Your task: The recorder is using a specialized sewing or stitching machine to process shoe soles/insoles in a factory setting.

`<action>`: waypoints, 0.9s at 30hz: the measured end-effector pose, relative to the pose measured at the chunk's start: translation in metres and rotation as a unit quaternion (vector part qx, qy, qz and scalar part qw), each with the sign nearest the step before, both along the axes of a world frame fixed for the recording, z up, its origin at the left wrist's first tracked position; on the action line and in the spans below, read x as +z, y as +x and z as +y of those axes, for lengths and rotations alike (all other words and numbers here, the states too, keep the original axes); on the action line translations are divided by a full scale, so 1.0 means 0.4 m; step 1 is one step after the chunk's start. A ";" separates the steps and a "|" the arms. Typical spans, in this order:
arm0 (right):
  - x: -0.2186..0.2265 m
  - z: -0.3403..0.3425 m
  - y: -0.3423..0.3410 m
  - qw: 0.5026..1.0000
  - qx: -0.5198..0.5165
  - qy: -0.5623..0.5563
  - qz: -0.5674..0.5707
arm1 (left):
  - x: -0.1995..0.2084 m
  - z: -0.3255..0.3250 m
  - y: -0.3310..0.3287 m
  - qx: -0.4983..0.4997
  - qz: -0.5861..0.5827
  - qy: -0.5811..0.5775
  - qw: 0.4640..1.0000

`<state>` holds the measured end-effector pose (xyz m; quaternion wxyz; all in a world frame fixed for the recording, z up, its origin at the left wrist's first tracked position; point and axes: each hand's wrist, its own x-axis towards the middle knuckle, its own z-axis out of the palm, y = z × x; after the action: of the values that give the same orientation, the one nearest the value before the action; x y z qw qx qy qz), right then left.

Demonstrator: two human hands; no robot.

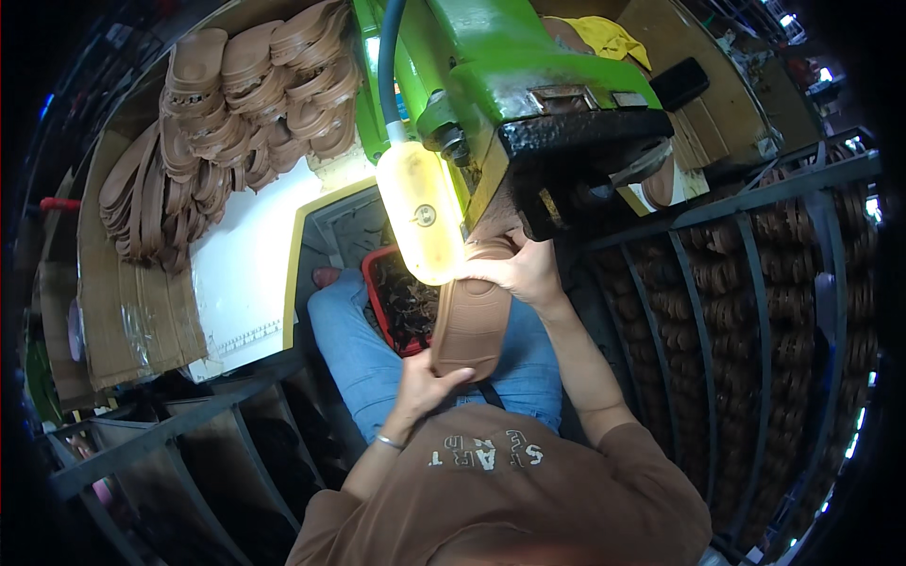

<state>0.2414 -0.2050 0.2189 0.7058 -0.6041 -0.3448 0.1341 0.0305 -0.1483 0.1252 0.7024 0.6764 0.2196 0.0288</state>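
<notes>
I hold a brown shoe sole (pixel 470 319) in both hands, over my lap. My left hand (pixel 427 382) grips its near end from below. My right hand (pixel 521 269) clasps its far end, pressed up against the dark head (pixel 566 170) of a green machine (pixel 491 66). A bright yellowish lamp (pixel 422 212) hangs from the machine just left of the sole and hides part of its far end.
Several brown soles (pixel 245 104) lie piled on a white worktop (pixel 245 264) at the left. A red tray (pixel 396 302) with dark scraps sits by my knee. Metal racks full of soles (pixel 755 283) stand on the right, and a lower rack (pixel 189 443) on the left.
</notes>
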 end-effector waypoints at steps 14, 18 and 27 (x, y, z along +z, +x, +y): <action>0.177 -0.425 0.239 0.868 -0.487 0.079 -0.047 | 0.034 0.107 0.114 0.102 -0.050 -0.063 0.992; -0.029 -0.344 0.420 0.875 -0.479 0.045 0.055 | 0.067 0.165 0.150 0.157 -0.091 -0.016 0.983; -0.181 -0.304 0.457 0.795 -0.491 -0.340 -0.103 | 0.253 0.404 0.199 0.340 -0.196 0.218 0.894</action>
<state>0.4242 -0.3267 0.1465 0.3861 -0.9038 -0.0048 -0.1848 0.1101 0.0133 0.2263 0.5134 0.6775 0.2822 0.4447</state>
